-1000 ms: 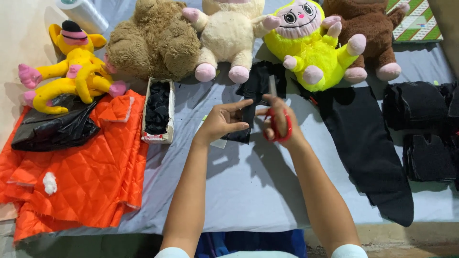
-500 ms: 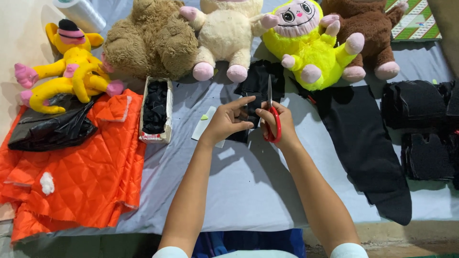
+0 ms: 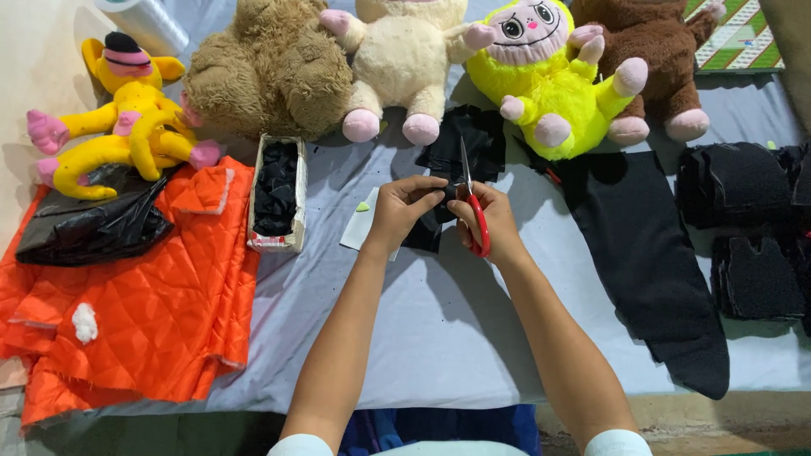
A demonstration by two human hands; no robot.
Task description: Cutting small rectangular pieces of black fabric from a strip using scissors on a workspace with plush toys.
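Grey sheet (image 3: 439, 329) is covering the whole work surface, and the person is sitting at the near edge with both arms stretched out over the middle of it. Right hand (image 3: 494, 224) is closed through the red handles of the scissors (image 3: 470, 194), blades pointing away toward the toys. Left hand (image 3: 404, 209) is pinching a small piece of black fabric (image 3: 427, 232) right beside the blades, fingers curled, holding it just above the sheet.

If you ask me, the trick here is keeping that scrap taut and the pinching fingertips off the cutting line, because hand and blades are nearly touching. Short snips, turning the fabric rather than the scissors, would probably be giving a cleaner edge.

Around it, biggest first: orange quilted cloth (image 3: 144, 312) is lying bunched on the left with a black plastic bag (image 3: 89, 228) on top of it. A long strip of black cloth (image 3: 650, 270) is running down the right side, with stacks of black cut pieces (image 3: 743, 236) beyond it. Along the far edge a row of plush toys is sitting: a brown bear (image 3: 270, 72), a cream one (image 3: 405, 59), a bright yellow-green one (image 3: 553, 80), a dark brown one (image 3: 655, 67), and a yellow floppy one (image 3: 118, 122) far left. A narrow box of black bits (image 3: 277, 190) is standing just left of the hands, and a white paper piece (image 3: 361, 228) is lying under the left wrist.

Another black piece (image 3: 465, 139) right behind the blades could be snagging the tips.
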